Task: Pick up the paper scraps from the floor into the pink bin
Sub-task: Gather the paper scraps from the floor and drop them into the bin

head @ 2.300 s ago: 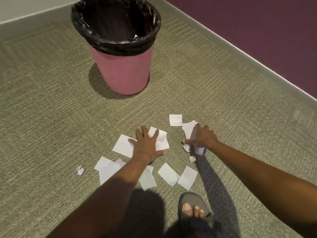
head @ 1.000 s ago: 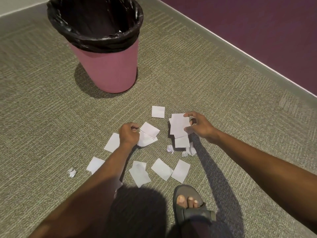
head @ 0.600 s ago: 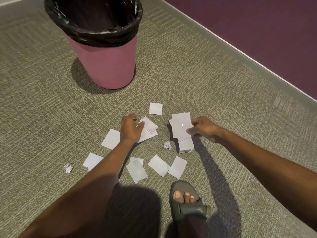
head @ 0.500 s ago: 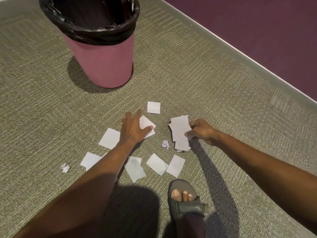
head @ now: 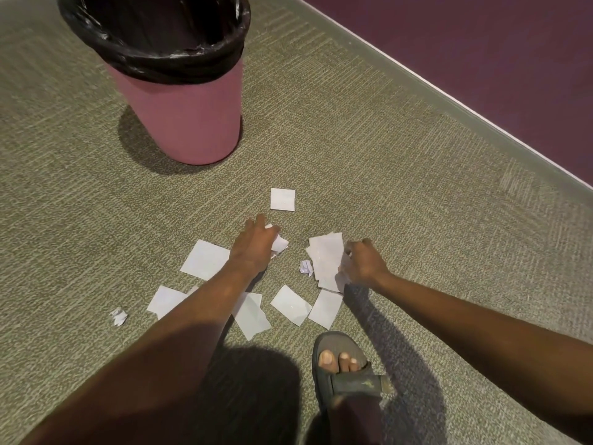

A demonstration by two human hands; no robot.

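1. Counted on the grey-green carpet (head: 385, 187): one pink bin (head: 189, 123), six flat scraps (head: 290, 305) lying loose, two crumpled bits (head: 118, 316)
2. Flat scraps white and roughly rectangular, mostly lower centre of the frame, with one square piece (head: 282, 199) alone just above the hands; first crumpled bit at lower left, second crumpled bit (head: 306, 267) just beside the held stack
3. Left hand (head: 253, 248) at frame centre, fingers curled down over a rumpled scrap (head: 278, 244) on the carpet, forearm hiding parts of the flat scraps beneath it
4. Right hand (head: 364, 263) right of centre, fingers and thumb clamped on a stack of scraps (head: 325, 258)
5. Pink bin upright at upper left, well apart from the scraps, rim wrapped in a black liner (head: 154, 59), bare carpet between
6. Sandalled foot (head: 346, 367) at bottom centre, near the lowest flat scraps; purple wall (head: 481, 59) across upper right
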